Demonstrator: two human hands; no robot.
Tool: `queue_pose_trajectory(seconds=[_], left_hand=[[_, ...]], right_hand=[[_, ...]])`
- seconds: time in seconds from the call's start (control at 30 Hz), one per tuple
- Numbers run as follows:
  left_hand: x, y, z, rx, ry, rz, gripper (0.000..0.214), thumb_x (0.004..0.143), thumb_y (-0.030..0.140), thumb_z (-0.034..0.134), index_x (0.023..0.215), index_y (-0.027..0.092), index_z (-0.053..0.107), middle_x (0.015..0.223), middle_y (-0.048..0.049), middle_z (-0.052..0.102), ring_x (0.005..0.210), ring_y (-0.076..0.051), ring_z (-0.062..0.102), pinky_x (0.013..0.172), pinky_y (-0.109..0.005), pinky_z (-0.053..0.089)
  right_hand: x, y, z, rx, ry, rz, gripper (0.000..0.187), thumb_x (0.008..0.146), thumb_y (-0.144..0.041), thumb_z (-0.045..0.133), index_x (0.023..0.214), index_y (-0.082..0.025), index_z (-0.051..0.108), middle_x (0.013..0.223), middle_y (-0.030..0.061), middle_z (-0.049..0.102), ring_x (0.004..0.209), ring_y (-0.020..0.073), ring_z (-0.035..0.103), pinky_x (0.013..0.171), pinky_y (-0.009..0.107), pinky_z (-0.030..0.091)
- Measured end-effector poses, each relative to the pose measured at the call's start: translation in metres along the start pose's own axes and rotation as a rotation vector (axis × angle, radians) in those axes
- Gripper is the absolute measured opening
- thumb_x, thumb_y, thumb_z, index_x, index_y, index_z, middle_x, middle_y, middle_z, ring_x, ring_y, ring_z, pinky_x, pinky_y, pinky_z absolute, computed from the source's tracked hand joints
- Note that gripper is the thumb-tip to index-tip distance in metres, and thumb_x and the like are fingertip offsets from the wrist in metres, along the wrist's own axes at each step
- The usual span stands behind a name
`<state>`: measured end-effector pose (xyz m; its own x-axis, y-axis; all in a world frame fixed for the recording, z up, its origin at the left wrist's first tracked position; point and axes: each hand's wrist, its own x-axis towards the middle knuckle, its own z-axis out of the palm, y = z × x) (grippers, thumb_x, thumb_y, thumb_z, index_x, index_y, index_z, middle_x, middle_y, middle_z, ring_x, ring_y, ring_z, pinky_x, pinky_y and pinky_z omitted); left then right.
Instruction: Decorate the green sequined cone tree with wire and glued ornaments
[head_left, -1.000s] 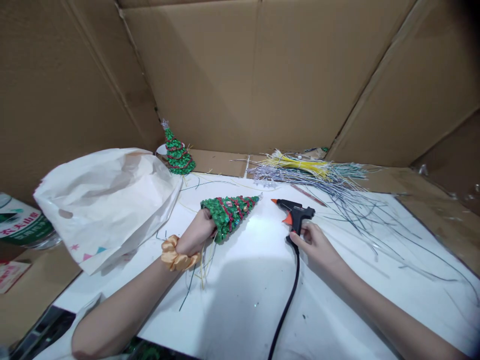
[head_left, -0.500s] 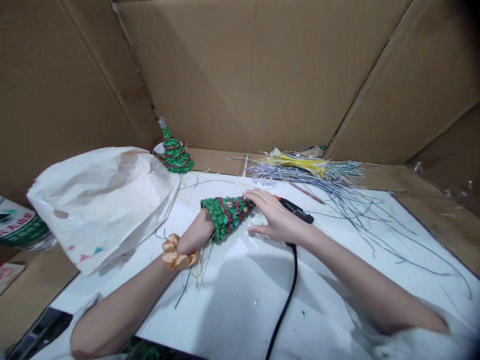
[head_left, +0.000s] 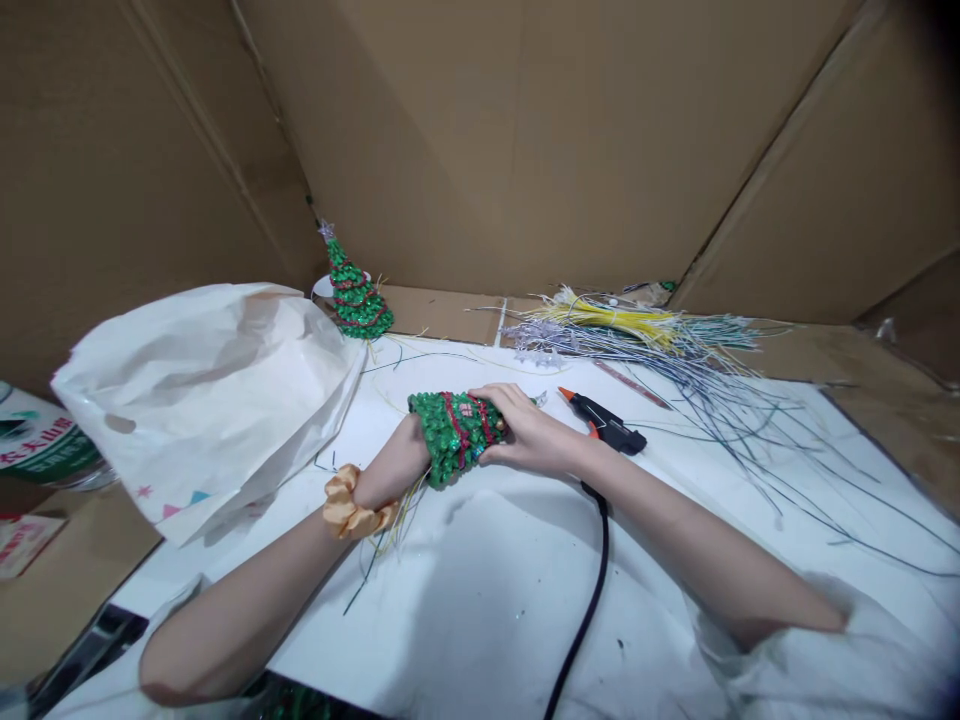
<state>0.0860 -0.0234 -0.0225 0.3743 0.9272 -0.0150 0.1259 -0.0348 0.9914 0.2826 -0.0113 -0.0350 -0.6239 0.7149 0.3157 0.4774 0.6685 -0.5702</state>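
A green sequined cone tree (head_left: 448, 432) with red garland lies on its side over the white table (head_left: 480, 600). My left hand (head_left: 401, 460) is tucked inside its open base, fingers hidden, with thin strands trailing below the wrist. My right hand (head_left: 525, 432) wraps its fingers round the upper part of the cone, near the tip. A black glue gun (head_left: 606, 425) with an orange nozzle lies on the table just right of my right hand, its black cord (head_left: 589, 610) running toward me.
A finished small green tree (head_left: 354, 290) stands at the back left. A big white paper bag (head_left: 202, 395) lies at left. A pile of yellow, silver and green strands (head_left: 645, 335) spreads at back right. Cardboard walls enclose the table.
My right hand let go of the glue gun, crossed left over it and closed round the cone's upper part. The gun now lies free on the table.
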Motion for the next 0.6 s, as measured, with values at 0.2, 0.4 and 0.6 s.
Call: queue_pose_trajectory(seconds=[0.2,0.4,0.6], left_hand=[[0.002,-0.006,-0.006,0.169,-0.015,0.073,0.027,0.07,0.02,0.061,0.096,0.015,0.066,0.098,-0.0067,0.065,0.092,-0.023,0.055,0.068,-0.026,0.047],[-0.001,-0.004,-0.003,0.075,-0.008,0.003,0.027,0.071,0.024,0.06,0.096,0.015,0.066,0.082,-0.0051,0.067,0.073,-0.02,0.058,0.056,-0.025,0.046],[-0.004,0.002,0.002,-0.041,-0.032,-0.058,0.033,0.066,0.021,0.065,0.098,0.015,0.065,0.093,-0.0065,0.068,0.081,-0.023,0.061,0.058,-0.025,0.048]], right_hand=[[-0.001,0.0,-0.001,0.007,-0.009,0.024,0.071,0.068,-0.032,0.071,0.13,-0.022,0.036,0.125,0.0106,0.045,0.118,0.027,0.039,0.098,0.044,0.036],[-0.004,-0.005,-0.001,-0.003,0.092,0.048,0.076,0.063,-0.034,0.075,0.126,-0.02,0.034,0.125,0.0127,0.04,0.12,0.0273,0.037,0.097,0.042,0.036],[-0.016,-0.024,0.015,0.014,0.368,0.142,0.03,0.072,-0.037,0.069,0.088,-0.021,0.05,0.089,0.005,0.051,0.087,0.0217,0.047,0.078,0.036,0.041]])
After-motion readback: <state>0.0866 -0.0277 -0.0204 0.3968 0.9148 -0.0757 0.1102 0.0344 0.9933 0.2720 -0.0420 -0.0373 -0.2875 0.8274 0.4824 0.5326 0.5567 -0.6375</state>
